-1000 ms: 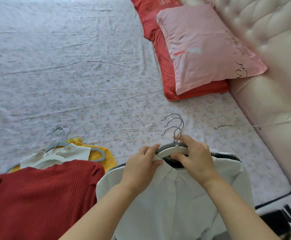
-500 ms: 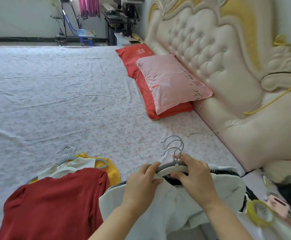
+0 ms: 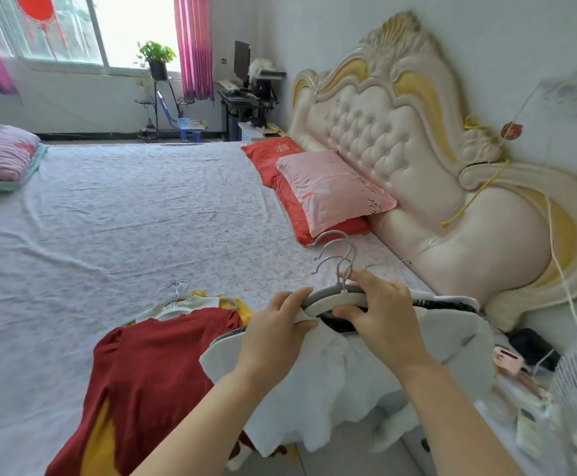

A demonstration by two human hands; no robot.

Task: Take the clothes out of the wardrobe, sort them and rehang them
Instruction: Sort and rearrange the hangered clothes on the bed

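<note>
Bed (image 3: 136,214) as sorting table | red top (image 3: 156,365) laid down | left hand (image 3: 273,333), right hand (image 3: 388,319) both clasp hanger bunch (image 3: 331,298), white shirt (image 3: 331,383) dangling | rehanging not begun

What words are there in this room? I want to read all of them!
Pink pillow: dark curly writing along its edge, too blurred to read.
Red pillow: white printed sign, too small to read.
Sheet on the wall: faint marks, unreadable.
No text reads clearly.

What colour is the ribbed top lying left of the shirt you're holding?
The ribbed top is dark red; head view.
</note>
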